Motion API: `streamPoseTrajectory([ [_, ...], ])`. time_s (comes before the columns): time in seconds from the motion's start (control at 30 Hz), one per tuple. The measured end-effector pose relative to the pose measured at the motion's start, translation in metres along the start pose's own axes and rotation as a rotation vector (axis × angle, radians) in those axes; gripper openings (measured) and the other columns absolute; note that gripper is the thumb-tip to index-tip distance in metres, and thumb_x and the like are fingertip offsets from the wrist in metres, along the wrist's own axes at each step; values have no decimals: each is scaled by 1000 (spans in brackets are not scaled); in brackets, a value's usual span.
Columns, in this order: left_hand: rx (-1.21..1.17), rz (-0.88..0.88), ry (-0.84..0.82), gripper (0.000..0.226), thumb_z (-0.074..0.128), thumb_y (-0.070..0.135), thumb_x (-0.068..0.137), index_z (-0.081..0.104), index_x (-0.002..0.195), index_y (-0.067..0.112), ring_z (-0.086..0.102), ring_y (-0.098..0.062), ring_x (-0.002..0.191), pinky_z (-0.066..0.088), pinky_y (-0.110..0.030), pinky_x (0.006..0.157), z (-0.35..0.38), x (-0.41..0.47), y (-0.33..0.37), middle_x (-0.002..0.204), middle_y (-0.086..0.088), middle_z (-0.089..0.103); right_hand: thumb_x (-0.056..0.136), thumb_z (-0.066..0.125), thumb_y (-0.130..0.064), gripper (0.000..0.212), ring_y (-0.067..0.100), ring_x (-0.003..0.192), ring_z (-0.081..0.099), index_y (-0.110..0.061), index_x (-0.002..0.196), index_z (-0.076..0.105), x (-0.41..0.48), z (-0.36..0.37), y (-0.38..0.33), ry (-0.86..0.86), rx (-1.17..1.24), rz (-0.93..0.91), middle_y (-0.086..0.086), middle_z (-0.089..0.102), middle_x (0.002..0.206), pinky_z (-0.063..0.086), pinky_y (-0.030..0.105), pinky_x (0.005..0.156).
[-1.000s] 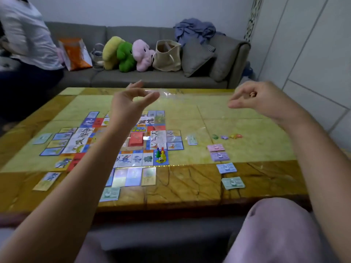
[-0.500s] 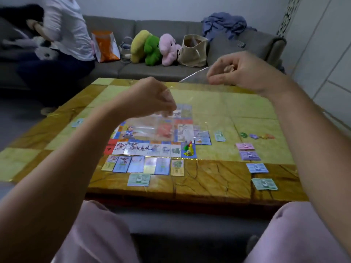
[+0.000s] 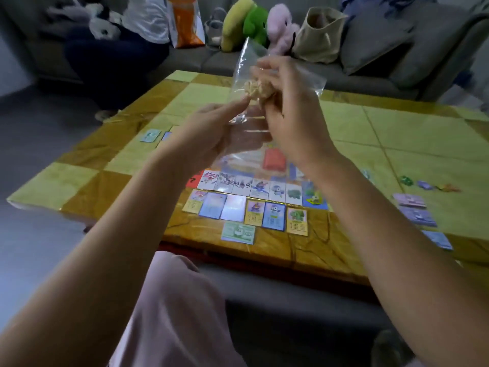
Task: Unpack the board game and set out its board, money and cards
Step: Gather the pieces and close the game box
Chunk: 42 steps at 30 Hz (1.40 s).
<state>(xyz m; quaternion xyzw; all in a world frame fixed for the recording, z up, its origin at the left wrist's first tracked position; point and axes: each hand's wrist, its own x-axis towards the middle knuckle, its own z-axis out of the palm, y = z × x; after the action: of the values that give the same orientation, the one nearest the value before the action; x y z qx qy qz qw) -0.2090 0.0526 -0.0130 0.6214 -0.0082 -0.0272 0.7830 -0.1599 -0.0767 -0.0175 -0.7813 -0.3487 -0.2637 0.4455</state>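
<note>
The clear plastic bag (image 3: 280, 75) was held up in the air over the middle of the table (image 3: 87, 186), above the game board (image 3: 275, 187). The right hand (image 3: 288, 115) was clamped round it, with a beige clump (image 3: 258, 88) bunched inside the plastic. The left hand (image 3: 209, 131) was brought in just beside it, fingertips pinched on the bag's lower part.

Below, the board's near row of squares was flanked by a line of cards (image 3: 274, 215) toward the table's near edge, and a green note (image 3: 238, 232) was laid closer still. Bare tabletop was left on the near left. To the right, money piles (image 3: 410, 200) and small coloured tokens (image 3: 406, 180) were spread out, well apart from the hands. Beyond the far edge, plush toys (image 3: 254, 22) and a tote bag (image 3: 315, 35) were crowded on the sofa (image 3: 370, 41).
</note>
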Motion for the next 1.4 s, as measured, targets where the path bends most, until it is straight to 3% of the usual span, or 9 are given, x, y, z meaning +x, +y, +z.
streamPoseTrajectory([
  [0.1,127,79,6,28,50,31,94,65,89,8,72,-16,79,55,-30,85,-15,-2,-7,81,-4,74,89,54,-7,34,25,105,64,-4,122,60,-6,17,6,-51,-125,-33,12,68,114,48,30,88],
  [0.23,127,158,71,18,65,25,87,63,84,7,62,-12,69,53,-27,79,-45,-5,-9,75,-5,64,92,47,-9,47,37,137,35,3,138,45,-4,41,3,-190,-212,-191,20,47,141,26,35,113],
  [0.5,208,198,271,6,62,11,86,68,88,12,69,-10,74,53,-20,68,-96,-43,3,80,0,73,92,46,-11,53,28,142,26,-3,143,37,2,73,-22,-441,-103,-359,13,34,151,14,27,117],
  [0.63,367,153,325,11,61,10,88,71,88,14,70,-10,69,55,-19,68,-128,-86,12,82,-2,75,88,49,-4,39,1,107,55,-7,124,62,3,87,-45,-484,125,-237,-5,62,117,43,14,94],
  [0.77,400,80,295,23,79,24,59,76,80,13,71,-14,69,57,-23,66,-171,-142,19,83,-7,75,92,60,-19,18,14,78,67,-11,104,71,-2,103,-72,-594,258,-118,0,71,89,54,26,75],
  [0.9,381,-54,397,65,91,52,23,78,75,15,70,-15,65,55,-19,58,-213,-198,-2,80,-9,75,92,61,-32,27,16,58,67,-6,93,70,-12,127,-99,-759,340,-54,6,70,70,56,31,60],
  [1.03,349,-210,472,60,79,28,39,72,90,-3,70,-16,72,56,-20,63,-243,-240,-32,91,-19,70,93,55,-45,39,2,39,53,-9,90,70,-21,160,-117,-917,73,-100,-2,60,52,42,17,46],
  [1.23,462,-443,528,51,81,21,49,72,92,-2,69,-12,82,56,-18,70,-275,-284,-84,92,0,75,93,54,-37,34,23,101,59,-13,115,63,-42,211,-125,-1117,-359,-223,6,63,115,47,31,80],
  [1.4,638,-572,760,11,68,-1,81,74,88,6,63,-25,80,52,-31,73,-300,-293,-158,87,-8,73,93,54,-32,40,28,113,53,-16,129,53,-71,232,-102,-1160,-320,-117,9,44,134,46,40,95],
])
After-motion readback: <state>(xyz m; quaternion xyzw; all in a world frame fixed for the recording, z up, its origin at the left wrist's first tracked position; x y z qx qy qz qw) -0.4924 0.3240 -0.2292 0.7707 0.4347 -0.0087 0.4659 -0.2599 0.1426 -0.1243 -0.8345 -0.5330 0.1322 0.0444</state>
